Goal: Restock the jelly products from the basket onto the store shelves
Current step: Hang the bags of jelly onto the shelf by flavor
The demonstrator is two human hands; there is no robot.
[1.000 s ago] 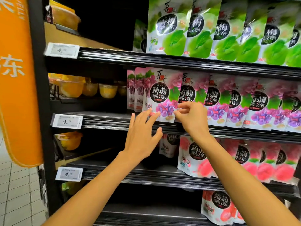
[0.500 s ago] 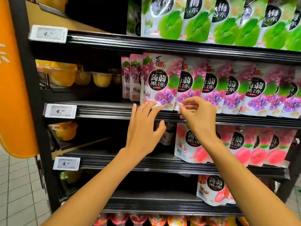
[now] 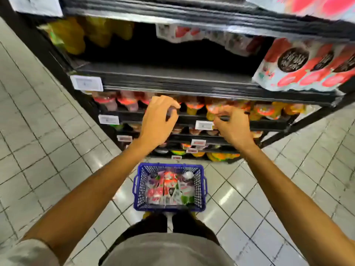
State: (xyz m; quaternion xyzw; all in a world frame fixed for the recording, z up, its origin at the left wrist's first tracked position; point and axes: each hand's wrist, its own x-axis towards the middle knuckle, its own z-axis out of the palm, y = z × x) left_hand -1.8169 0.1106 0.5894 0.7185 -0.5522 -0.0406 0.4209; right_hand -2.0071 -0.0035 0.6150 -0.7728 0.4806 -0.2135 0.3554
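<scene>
A blue plastic basket (image 3: 199, 186) stands on the tiled floor at my feet, holding several jelly pouches (image 3: 169, 187) in red, green and white. My left hand (image 3: 156, 121) and my right hand (image 3: 233, 126) hang in the air in front of the lower shelves, well above the basket. Both have loosely curled fingers and hold nothing. The image is motion-blurred. Red jelly pouches (image 3: 305, 68) stand at the right end of a black shelf (image 3: 178, 83) whose left and middle are bare.
Lower shelves carry rows of jelly cups (image 3: 194, 106) with red and orange lids. White price tags (image 3: 86, 83) sit on the shelf edges. Yellow products (image 3: 76, 35) stand at the upper left. Grey floor tiles (image 3: 38, 141) spread on both sides of the rack.
The view has swung down from the grape pouch shelf to the floor and basket. Both hands have left the shelf edge and dropped lower, fingers curling loosely.
</scene>
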